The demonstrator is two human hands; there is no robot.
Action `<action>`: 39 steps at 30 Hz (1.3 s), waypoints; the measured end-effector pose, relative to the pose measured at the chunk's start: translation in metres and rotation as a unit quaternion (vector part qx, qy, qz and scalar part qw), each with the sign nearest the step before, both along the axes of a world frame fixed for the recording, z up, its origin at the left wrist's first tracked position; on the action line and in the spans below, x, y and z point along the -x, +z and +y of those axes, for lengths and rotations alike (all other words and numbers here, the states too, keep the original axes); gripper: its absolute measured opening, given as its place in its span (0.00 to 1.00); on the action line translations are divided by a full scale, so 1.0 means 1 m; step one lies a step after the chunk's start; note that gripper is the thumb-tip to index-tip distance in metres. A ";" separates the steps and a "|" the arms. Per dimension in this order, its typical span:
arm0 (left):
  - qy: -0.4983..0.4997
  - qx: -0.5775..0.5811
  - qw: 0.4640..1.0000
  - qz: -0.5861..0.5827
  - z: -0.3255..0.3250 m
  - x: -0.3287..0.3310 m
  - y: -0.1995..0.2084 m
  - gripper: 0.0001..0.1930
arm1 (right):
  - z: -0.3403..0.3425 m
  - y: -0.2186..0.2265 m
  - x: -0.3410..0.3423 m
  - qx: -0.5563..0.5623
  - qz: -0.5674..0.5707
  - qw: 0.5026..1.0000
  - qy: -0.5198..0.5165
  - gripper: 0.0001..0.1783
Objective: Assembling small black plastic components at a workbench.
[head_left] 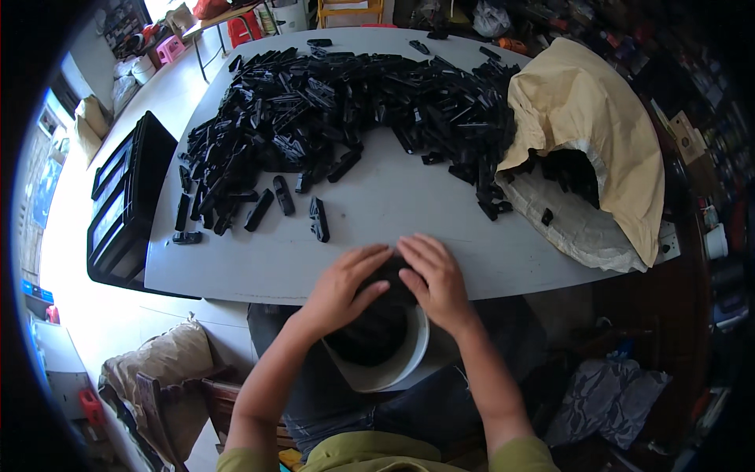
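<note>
At the table's near edge, my left hand (pixel 348 285) and my right hand (pixel 432 282) face each other, fingers curved round a dark clump (pixel 397 271). Its details are too dark and blurred to make out. Just below them, a white bucket (pixel 421 346) sits between my knees, with dark contents (pixel 370 334) inside. Beyond my hands, a large arc-shaped heap of small black plastic parts (pixel 314 102) covers the far side of the grey table (pixel 409 197). One loose black part (pixel 318 219) lies nearest to my left hand.
An opened tan sack (pixel 590 110) with black parts in its mouth lies on the table's right end. Beside the left edge stands a black crate (pixel 130 200). A wooden chair (pixel 157 405) is at lower left, and patterned cloth (pixel 609 397) lies at lower right.
</note>
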State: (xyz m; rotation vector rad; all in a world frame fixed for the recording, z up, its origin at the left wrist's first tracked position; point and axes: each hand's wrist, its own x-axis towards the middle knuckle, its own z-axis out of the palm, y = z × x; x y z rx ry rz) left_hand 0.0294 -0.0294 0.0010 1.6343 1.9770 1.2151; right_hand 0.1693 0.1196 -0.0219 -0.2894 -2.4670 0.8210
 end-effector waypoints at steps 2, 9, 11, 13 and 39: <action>-0.013 0.009 1.000 0.003 -0.017 -0.005 -0.002 0.18 | -0.012 0.004 -0.014 -0.024 0.004 1.000 0.008 0.19; -0.003 0.009 1.000 0.020 -0.058 -0.011 -0.009 0.13 | 0.010 0.010 -0.029 0.088 0.071 0.990 -0.085 0.13; 0.064 -0.019 0.995 0.076 -0.067 -0.002 -0.011 0.17 | 0.046 0.017 -0.029 -0.013 0.072 0.972 -0.223 0.14; 0.193 -0.013 0.966 0.174 -0.070 0.016 -0.012 0.23 | 0.084 0.003 -0.029 -0.045 0.062 0.961 -0.264 0.18; 0.116 0.056 0.971 0.202 0.028 0.038 0.001 0.37 | 0.034 -0.003 0.037 0.019 0.034 0.995 -0.094 0.25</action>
